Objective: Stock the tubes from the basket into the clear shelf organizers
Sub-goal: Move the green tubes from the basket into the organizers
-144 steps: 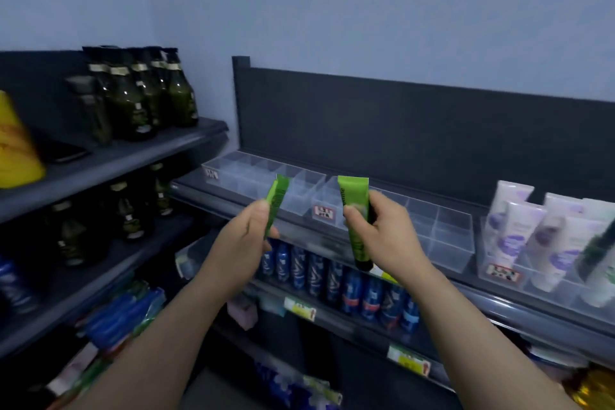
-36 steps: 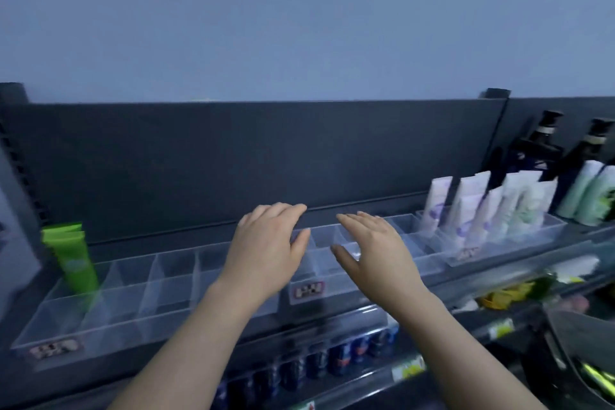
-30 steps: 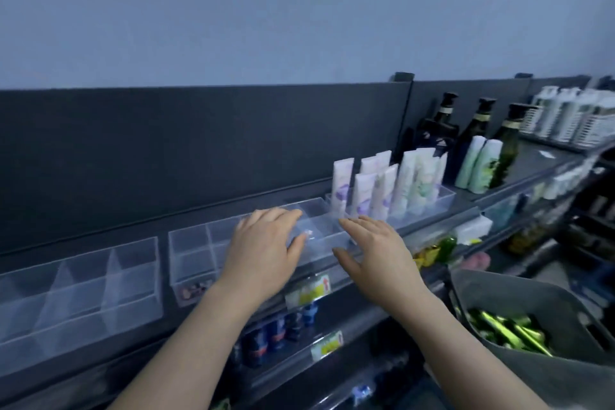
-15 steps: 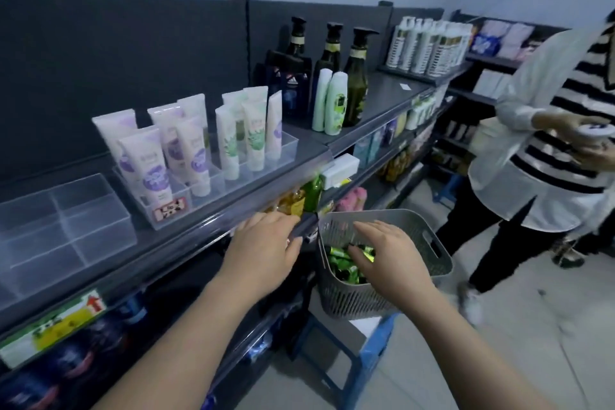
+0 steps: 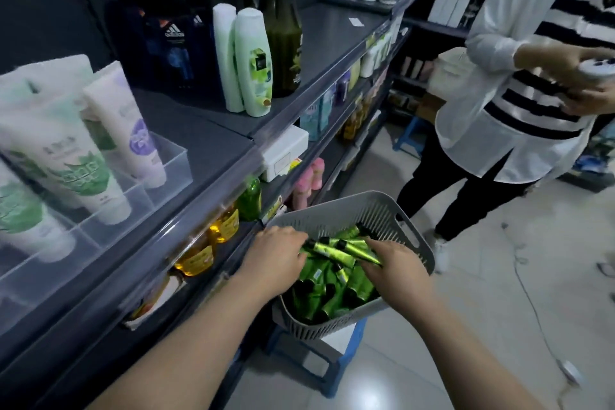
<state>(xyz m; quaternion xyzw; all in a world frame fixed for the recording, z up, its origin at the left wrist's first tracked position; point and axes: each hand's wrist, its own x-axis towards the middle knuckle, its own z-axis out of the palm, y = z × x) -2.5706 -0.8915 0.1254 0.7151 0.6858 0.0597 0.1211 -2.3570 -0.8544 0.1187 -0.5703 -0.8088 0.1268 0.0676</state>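
A grey slotted basket sits on a blue stool beside the shelf, filled with several green tubes with black caps. Both my hands are inside it. My left hand reaches in from the shelf side, its fingers curled down round a green tube at the pile's left edge. My right hand pinches a green tube lying on top of the pile between thumb and fingers. The clear shelf organizer is at the upper left, holding white tubes.
The dark shelf edge runs right next to the basket. Bottles stand further along the shelf. The blue stool stands under the basket. A person in a striped top stands on the tiled floor to the right.
The view swung from the empty organizers right and down to the basket. Both hands, empty and open above the rim, have dropped into the basket onto the green tubes.
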